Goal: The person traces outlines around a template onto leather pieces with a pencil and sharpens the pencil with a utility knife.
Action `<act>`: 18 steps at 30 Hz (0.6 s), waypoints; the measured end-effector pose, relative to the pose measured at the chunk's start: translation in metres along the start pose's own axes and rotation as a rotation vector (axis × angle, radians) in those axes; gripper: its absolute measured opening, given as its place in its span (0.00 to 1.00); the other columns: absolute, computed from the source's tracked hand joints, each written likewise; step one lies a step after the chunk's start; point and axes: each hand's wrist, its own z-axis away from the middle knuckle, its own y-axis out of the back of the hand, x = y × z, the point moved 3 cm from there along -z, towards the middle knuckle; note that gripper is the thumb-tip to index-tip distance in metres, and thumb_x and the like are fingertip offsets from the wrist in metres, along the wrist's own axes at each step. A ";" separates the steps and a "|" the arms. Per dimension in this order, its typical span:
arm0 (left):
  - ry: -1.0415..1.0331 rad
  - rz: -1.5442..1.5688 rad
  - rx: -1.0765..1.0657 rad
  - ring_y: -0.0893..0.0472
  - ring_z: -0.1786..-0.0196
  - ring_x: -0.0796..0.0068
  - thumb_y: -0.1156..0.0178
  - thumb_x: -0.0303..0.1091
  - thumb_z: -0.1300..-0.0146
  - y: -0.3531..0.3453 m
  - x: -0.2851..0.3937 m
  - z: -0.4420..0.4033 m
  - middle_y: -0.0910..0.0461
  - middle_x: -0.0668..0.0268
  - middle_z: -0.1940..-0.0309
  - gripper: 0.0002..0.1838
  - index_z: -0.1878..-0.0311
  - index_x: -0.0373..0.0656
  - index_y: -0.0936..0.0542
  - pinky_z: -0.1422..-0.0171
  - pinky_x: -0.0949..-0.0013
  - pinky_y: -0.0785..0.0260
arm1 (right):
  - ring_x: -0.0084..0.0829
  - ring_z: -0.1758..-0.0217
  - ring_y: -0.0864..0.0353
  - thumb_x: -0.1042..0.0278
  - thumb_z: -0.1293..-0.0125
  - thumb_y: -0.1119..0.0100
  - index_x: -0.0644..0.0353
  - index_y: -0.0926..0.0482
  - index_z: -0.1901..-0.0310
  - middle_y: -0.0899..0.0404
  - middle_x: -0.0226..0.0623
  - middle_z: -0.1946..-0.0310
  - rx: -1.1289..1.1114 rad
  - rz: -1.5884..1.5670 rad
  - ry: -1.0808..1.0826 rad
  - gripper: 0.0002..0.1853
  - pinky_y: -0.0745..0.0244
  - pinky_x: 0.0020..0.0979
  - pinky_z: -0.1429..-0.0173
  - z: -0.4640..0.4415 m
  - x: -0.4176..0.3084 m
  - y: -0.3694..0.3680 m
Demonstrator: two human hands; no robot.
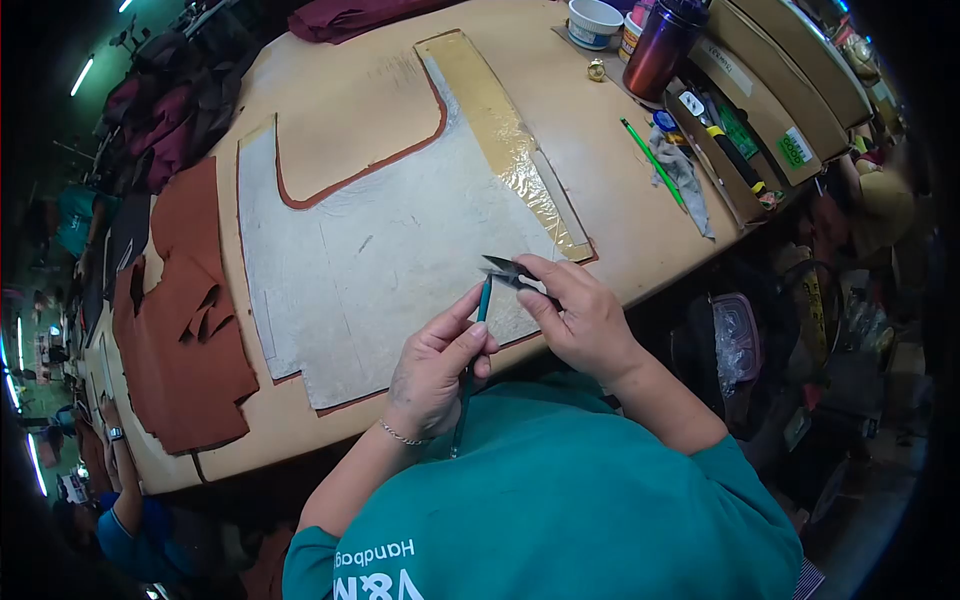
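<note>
My left hand [440, 362] is closed around a dark green pencil [484, 300], which points up and away from me. In my right hand [580, 312] is a pair of black thread snips [512, 268], with the blades at the pencil's tip. Whether the blades touch the tip is too small to tell. Under and beyond both hands lies a large grey-white pattern sheet [370, 270] with a U-shaped cutout and yellow tape on its right arm. Reddish-brown material shows along its edges.
Reddish-brown leather pieces [190, 330] lie at the left of the table [640, 230]. On the right are a bright green pencil [652, 162], a grey rag [685, 185], a cardboard box [735, 180] with tools, and a tumbler [665, 50]. A co-worker [130, 520] is at the lower left.
</note>
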 end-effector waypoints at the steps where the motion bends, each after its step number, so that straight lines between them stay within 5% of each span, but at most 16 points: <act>1: -0.010 -0.012 -0.011 0.29 0.74 0.84 0.49 0.28 0.37 0.001 -0.002 0.000 0.27 0.68 0.71 0.23 0.38 0.44 0.35 0.70 0.81 0.35 | 0.44 0.67 0.25 0.67 0.40 0.47 0.61 0.28 0.52 0.26 0.45 0.69 0.005 0.025 -0.024 0.15 0.30 0.37 0.63 -0.002 0.005 -0.001; 4: -0.066 -0.012 -0.059 0.30 0.74 0.84 0.49 0.27 0.37 -0.005 0.003 0.007 0.27 0.69 0.70 0.23 0.38 0.44 0.35 0.69 0.81 0.35 | 0.44 0.65 0.24 0.67 0.39 0.47 0.62 0.28 0.53 0.25 0.47 0.67 0.138 -0.080 -0.162 0.14 0.30 0.37 0.61 -0.014 0.039 0.000; 11: -0.013 0.084 0.014 0.29 0.73 0.84 0.48 0.27 0.37 0.000 -0.001 0.001 0.27 0.68 0.70 0.24 0.37 0.45 0.36 0.70 0.81 0.35 | 0.42 0.67 0.25 0.67 0.41 0.45 0.62 0.29 0.50 0.26 0.44 0.68 -0.011 -0.097 0.085 0.17 0.30 0.36 0.63 0.010 -0.003 0.002; 18: -0.026 0.027 0.050 0.28 0.71 0.84 0.45 0.27 0.39 -0.003 0.003 0.001 0.27 0.69 0.69 0.24 0.39 0.45 0.34 0.67 0.80 0.34 | 0.41 0.70 0.26 0.67 0.41 0.44 0.60 0.29 0.50 0.27 0.43 0.71 -0.016 -0.172 0.058 0.17 0.30 0.35 0.66 0.010 -0.005 0.002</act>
